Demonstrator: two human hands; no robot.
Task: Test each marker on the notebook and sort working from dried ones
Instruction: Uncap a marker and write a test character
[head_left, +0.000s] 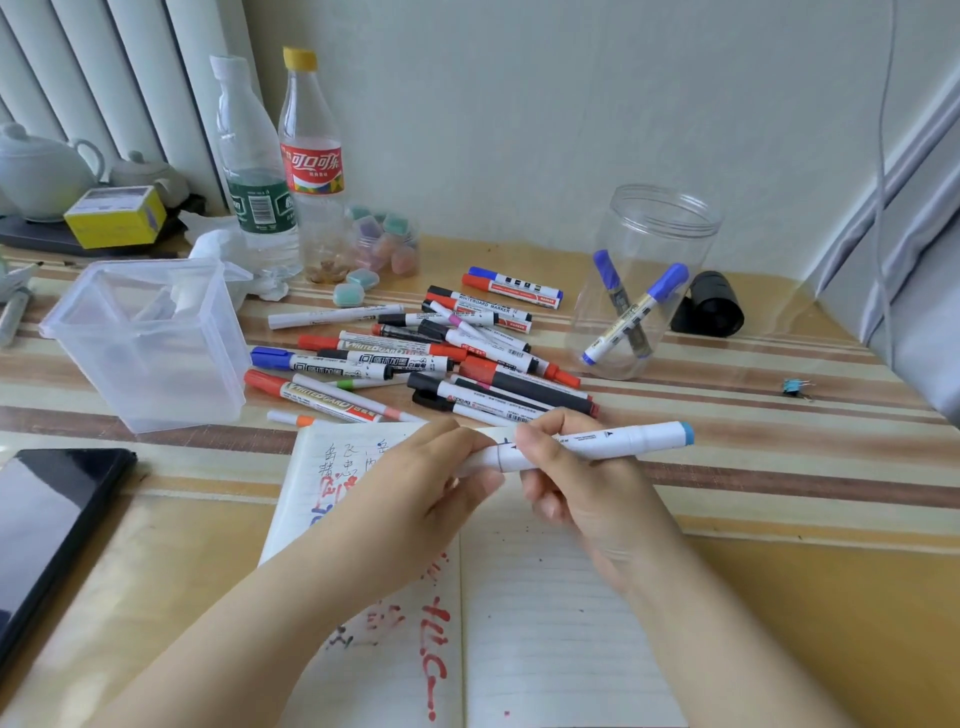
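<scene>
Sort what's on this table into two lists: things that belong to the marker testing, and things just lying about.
Job: white marker gripped by left hand and right hand; notebook; marker pile; round jar; square tub.

Lying about: two bottles; teapot; yellow box; phone; binder clip.

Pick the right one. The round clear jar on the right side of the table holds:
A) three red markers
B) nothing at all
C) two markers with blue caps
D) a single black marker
C: the round clear jar holds two markers with blue caps, leaning crossed inside it; no red or black marker is in it.
</scene>
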